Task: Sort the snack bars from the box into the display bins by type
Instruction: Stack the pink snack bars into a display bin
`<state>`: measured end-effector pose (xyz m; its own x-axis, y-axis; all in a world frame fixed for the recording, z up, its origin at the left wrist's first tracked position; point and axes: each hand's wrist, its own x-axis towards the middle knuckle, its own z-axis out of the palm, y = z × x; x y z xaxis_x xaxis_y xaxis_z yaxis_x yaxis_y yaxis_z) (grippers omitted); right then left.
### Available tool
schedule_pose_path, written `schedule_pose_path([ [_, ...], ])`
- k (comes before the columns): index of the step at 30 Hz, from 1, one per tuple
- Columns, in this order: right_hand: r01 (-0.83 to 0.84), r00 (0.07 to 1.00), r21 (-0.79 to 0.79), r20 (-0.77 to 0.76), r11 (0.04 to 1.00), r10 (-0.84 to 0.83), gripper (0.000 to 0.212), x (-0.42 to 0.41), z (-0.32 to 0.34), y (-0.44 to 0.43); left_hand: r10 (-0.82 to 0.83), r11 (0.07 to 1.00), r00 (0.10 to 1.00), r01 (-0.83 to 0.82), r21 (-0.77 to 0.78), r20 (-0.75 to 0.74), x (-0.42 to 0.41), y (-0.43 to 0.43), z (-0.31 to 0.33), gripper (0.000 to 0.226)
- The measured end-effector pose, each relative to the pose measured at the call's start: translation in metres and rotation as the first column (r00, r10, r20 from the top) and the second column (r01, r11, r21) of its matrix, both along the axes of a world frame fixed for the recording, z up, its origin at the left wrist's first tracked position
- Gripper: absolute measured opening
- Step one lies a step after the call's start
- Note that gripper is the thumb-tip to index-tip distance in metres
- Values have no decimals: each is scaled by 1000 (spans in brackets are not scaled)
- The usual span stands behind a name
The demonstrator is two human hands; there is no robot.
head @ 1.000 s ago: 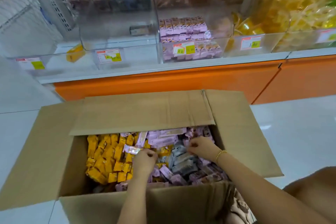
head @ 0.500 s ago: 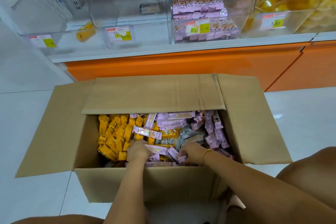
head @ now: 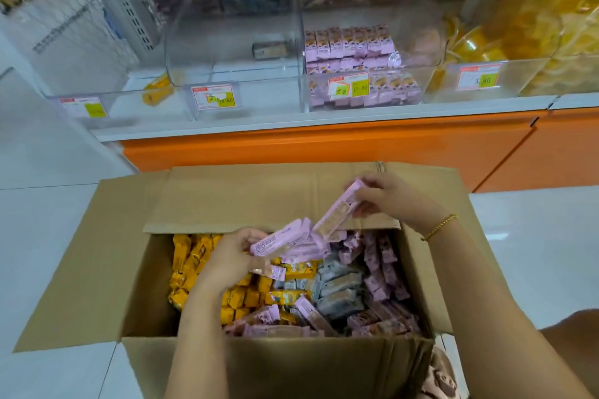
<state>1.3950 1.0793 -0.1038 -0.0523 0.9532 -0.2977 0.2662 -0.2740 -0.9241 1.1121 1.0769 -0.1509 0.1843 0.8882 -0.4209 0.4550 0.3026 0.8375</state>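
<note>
Over the open cardboard box (head: 275, 366), left hand (head: 230, 259) is gripping a small bunch of pink snack bars (head: 282, 236), right hand (head: 392, 197) pinching one more pink bar (head: 337, 214) just above them. Box is packed with yellow bars (head: 191, 262), grey bars (head: 337, 288) and more pink ones. Behind it, a clear bin (head: 372, 6) half full of pink ones sits on the shelf (head: 324, 121).

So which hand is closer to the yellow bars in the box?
Left. The left hand is right beside the yellow bars, gripping pink bars. The right hand is up over the far flap, holding one pink bar.
</note>
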Motion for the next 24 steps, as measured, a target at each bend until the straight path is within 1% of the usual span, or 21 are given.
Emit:
schedule_pose_path([
  [2,98,971,9,-219,995,-94,15,6,7,-3,43,987,999,-46,151,24,4,3,14,35],
  [4,202,887,-8,-422,979,-186,16,6,5,-4,120,958,989,-138,252,86,8,4,23,33],
  [5,239,840,-6,-500,971,-210,17,6,3,-4,155,941,980,-184,284,122,9,4,25,33],
  [7,272,756,28,-625,962,-196,19,0,1,-5,196,917,966,-241,317,168,16,3,31,35],
  [8,274,730,52,-661,960,-173,24,-5,1,-5,213,909,958,-267,319,194,21,2,33,36],
  [9,271,720,70,-677,960,-154,27,-12,1,-6,221,903,949,-286,319,226,27,1,35,36],
  [11,244,746,106,-656,964,-117,30,-28,-2,-8,243,895,920,-334,295,307,42,0,38,34],
  [12,226,767,129,-635,966,-95,32,-36,-3,-9,256,894,893,-364,259,370,47,-1,39,33],
  [13,216,785,153,-615,964,-78,33,-41,-3,-10,279,893,847,-402,202,452,52,0,40,32],
  [14,217,798,177,-599,960,-70,32,-44,-2,-10,314,892,773,-439,108,551,55,1,42,32],
  [15,223,801,192,-595,956,-68,30,-45,0,-9,343,893,683,-449,0,645,56,2,46,31],
  [16,226,800,200,-597,953,-64,27,-45,3,-9,360,890,598,-450,-72,716,57,3,49,27],
  [17,223,801,201,-595,954,-62,24,-44,6,-9,364,884,574,-462,-77,733,56,5,48,22],
  [18,215,813,205,-579,955,-59,21,-43,8,-9,381,872,576,-484,-75,723,58,7,50,22],
  [19,208,830,210,-555,955,-59,19,-44,8,-10,401,862,586,-502,-73,705,58,11,47,30],
  [21,219,843,220,-532,951,-71,18,-45,10,-12,447,837,564,-537,-103,694,61,14,49,51],
  [22,237,848,230,-524,944,-85,21,-46,11,-13,476,826,533,-545,-146,700,62,14,51,49],
  [24,280,859,250,-497,927,-125,42,-46,15,-13,483,845,505,-482,-231,716,62,15,51,9],
])
